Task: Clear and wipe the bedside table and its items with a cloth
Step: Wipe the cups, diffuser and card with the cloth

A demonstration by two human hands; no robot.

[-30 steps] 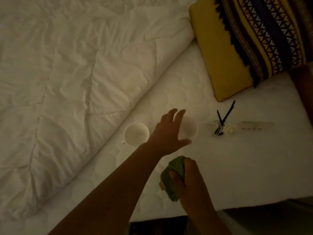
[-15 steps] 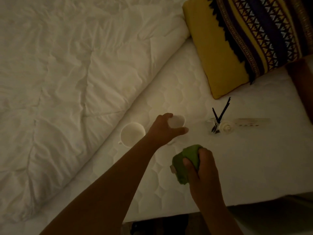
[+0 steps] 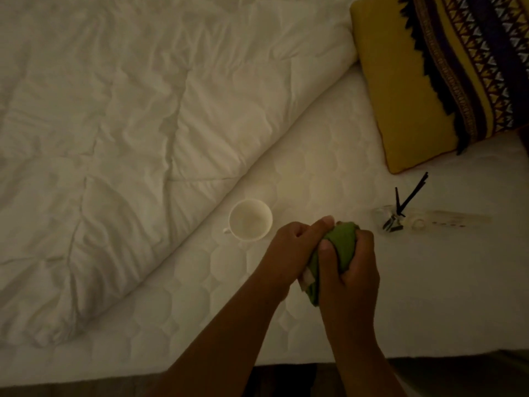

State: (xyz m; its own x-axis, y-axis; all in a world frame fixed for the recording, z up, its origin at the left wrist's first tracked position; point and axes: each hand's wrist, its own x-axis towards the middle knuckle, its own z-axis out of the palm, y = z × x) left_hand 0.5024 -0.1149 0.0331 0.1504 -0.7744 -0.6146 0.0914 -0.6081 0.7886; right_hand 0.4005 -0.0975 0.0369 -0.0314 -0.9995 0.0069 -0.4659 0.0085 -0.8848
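Note:
My left hand (image 3: 292, 247) and my right hand (image 3: 349, 270) meet over the white mattress (image 3: 429, 305). The right hand is closed around a bunched green cloth (image 3: 342, 245) and presses it against what the left hand grips. That thing is hidden under the cloth and fingers; earlier frames show the left hand closing on a small white cup. A second white cup (image 3: 250, 220) with a handle stands upright on the mattress just left of my hands. A small glass reed diffuser (image 3: 392, 222) with dark sticks lies to the right, beside a pale flat strip (image 3: 452, 222).
A rumpled white duvet (image 3: 114, 138) covers the left half of the bed. A yellow pillow (image 3: 415, 81) with a dark patterned band lies at the top right. The mattress's near edge runs along the bottom, with dark floor below.
My left hand closed on the right-hand white cup and lifted it toward me. My right hand brought the green cloth up against it, so the cup is now covered.

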